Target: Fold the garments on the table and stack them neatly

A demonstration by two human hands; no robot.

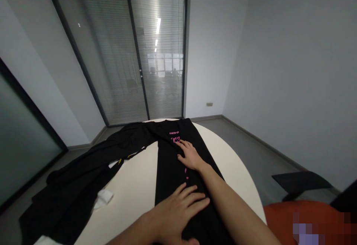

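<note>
Pink print half-hidden under right hand.

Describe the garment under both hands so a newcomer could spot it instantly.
On the round white table, a narrow folded black garment runs lengthwise from the near edge to the far one. The left hand and right hand lie flat on it. Unlike the rumpled black clothes to its left, it carries pink lettering.

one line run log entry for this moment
left hand: flat on folded black garment | right hand: flat by pink print | black clothes pile left on white table
</note>
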